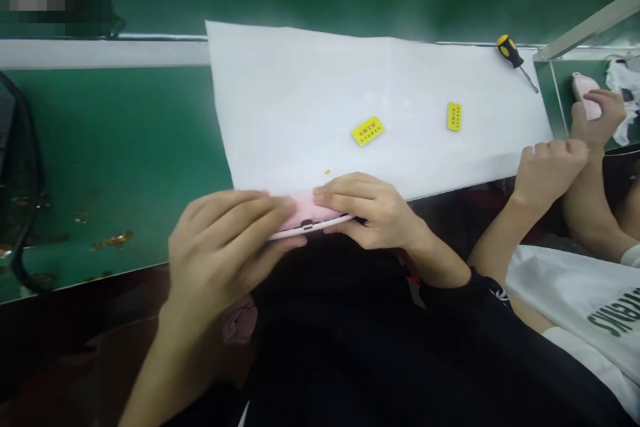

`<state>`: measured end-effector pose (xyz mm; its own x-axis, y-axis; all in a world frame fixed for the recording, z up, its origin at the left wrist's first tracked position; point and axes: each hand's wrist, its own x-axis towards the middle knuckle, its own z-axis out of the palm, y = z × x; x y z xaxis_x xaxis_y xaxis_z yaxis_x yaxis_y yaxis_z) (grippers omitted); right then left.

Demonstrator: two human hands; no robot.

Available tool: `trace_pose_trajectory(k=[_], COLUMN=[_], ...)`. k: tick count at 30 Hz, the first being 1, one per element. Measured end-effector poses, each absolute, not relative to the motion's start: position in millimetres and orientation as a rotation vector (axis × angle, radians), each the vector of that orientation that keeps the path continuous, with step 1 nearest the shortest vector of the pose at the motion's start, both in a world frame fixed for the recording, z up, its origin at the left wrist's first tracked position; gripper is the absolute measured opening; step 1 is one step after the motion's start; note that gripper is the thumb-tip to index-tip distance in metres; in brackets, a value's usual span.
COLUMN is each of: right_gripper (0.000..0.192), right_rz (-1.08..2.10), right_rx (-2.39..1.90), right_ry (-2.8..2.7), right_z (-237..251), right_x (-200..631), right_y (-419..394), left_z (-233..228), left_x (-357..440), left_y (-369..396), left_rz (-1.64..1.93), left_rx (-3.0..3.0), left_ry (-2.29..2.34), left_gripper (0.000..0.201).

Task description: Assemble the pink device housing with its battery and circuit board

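Between my two hands is a pink plastic casing (309,208) with a pale rim and a small dark port on the edge facing me. A dark gap runs between its pink shell and the rim. My left hand (227,237) grips its left end, fingers on top and thumb beneath. At the other end my right hand (370,210) pinches it the same way. The casing is held at the front edge of a white sheet (290,93). Much of it is hidden by my fingers, so its exact kind does not show.
On the sheet lie two yellow printed cards (367,131) and a screwdriver (517,61) with a yellow-black handle. A black cable (33,193) and orange scraps (117,240) are on the green table at left. At right, a co-worker's hand (603,113) holds a pink object (586,95).
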<state>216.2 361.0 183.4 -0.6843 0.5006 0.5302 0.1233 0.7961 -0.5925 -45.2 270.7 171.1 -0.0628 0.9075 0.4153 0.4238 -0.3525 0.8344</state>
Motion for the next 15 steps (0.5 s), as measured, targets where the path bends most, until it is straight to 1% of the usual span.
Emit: trace_pose_trajectory(k=[2,4,6,8,12,15], right_gripper=[0.023,0.018,0.016,0.018,0.024,0.031], right_rz=[0.667,0.665,0.677,0.701,0.699,0.578], right_rx=[-0.459,-0.521,-0.565,-0.572,-0.577,-0.616], right_ry=[-2.223,-2.178,-2.185,-2.252,-2.378,-2.442], right_z=[176,170,169,172,186,191], right_x=[212,206,203,203,208,207], right_y=[359,356,355,356,356,351], left_z=[172,164,154,150,162,175], left_x=[-50,-51,-49,-47,-43,-35], left_y=[272,276,280,282,279,273], left_rz=[1.292,1.319,1.465,1.536,1.469,1.396], left_rx=[2.177,2.411,2.403,2.384,2.404,2.417], left_ry=[1.396,1.401,1.425,1.407,1.361,1.451], left_gripper=[0.045,0.035,0.03,0.03,0.033,0.024])
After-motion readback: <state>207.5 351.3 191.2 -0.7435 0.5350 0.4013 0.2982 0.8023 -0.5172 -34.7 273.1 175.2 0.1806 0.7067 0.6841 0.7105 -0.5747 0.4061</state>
